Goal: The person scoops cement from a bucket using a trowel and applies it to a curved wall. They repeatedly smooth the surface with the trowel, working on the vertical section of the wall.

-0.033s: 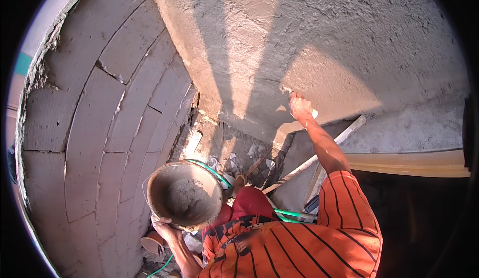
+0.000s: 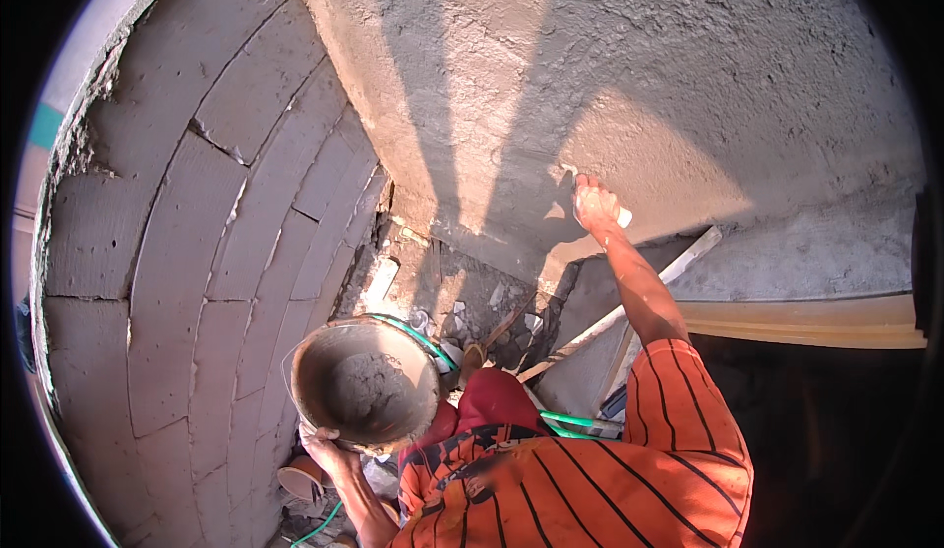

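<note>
Head view: the left hand [image 2: 324, 447] grasps the near left edge of a round bucket [image 2: 319, 376], which is beside the person's dark red trousers [image 2: 501, 398] and holds grey mortar [image 2: 372, 386]; whether it also rests on something is hidden. At the far end of an outstretched arm, the right hand [image 2: 595, 206] is closed around a small tool [image 2: 624, 217], its white end poking out on the right. Its other end is near a rough grey wall [image 2: 659, 46]; I cannot tell whether they touch. Large grey blocks [image 2: 182, 243] form another wall on the left. A green hose [image 2: 401, 329] curves beside the bucket, and a pale wooden strip [image 2: 590, 332] slants below the right hand.
</note>
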Motion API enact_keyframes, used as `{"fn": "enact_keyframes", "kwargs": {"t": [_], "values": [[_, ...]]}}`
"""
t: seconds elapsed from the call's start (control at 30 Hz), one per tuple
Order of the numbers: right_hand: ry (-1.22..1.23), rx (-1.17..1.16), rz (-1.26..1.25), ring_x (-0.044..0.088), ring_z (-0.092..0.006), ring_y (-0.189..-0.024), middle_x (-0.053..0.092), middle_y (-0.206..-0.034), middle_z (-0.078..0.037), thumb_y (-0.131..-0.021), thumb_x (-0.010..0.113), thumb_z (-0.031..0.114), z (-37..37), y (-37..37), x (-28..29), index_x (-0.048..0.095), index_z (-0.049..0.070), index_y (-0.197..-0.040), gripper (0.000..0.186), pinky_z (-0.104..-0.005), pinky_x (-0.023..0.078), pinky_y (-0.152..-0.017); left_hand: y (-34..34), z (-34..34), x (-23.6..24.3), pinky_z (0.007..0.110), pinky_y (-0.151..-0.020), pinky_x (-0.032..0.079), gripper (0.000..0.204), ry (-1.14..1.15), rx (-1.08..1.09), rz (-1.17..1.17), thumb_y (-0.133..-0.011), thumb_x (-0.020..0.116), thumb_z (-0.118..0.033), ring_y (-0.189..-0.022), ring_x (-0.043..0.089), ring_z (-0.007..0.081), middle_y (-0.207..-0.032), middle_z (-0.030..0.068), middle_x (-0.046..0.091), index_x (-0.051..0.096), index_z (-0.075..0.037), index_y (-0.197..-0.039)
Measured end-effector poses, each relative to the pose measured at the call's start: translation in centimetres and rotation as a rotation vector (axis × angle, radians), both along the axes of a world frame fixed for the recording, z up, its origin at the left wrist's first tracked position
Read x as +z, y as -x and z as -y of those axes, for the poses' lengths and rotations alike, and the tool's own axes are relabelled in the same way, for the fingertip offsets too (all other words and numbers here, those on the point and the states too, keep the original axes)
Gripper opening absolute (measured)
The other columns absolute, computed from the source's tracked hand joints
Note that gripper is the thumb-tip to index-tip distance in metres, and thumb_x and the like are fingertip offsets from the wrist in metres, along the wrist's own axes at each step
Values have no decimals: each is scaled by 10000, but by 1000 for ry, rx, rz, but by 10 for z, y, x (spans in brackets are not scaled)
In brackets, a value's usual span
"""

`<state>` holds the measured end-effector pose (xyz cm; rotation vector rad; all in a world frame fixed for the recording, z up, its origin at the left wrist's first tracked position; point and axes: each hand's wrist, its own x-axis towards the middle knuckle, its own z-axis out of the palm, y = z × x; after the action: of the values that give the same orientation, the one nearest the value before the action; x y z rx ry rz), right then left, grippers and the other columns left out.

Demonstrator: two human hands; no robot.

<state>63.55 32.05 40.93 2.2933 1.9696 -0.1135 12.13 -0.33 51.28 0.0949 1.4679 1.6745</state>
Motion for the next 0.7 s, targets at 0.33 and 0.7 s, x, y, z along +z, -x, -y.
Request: {"fn": "enact_keyframes", "kwargs": {"t": [0.33, 0.7], "values": [[-338, -56, -180, 633, -346, -1020, 672, -1088, -150, -863, 617, 369, 5, 18, 298, 622, 87, -1173, 419, -438, 496, -847, 16, -8, -10, 334, -833, 521, 495, 17, -30, 20, -537, 415, 46, -866, 602, 234, -959, 89, 608, 585, 20, -1001], [-289, 134, -292, 651, -392, -913, 677, -935, -203, -869, 618, 426, -1, 75, 257, 590, 59, -1071, 420, -482, 494, -796, 31, 3, -14, 317, -788, 536, 537, 1, -34, -14, -536, 388, 85, -838, 616, 222, -977, 92, 625, 576, 20, -1035]]}}
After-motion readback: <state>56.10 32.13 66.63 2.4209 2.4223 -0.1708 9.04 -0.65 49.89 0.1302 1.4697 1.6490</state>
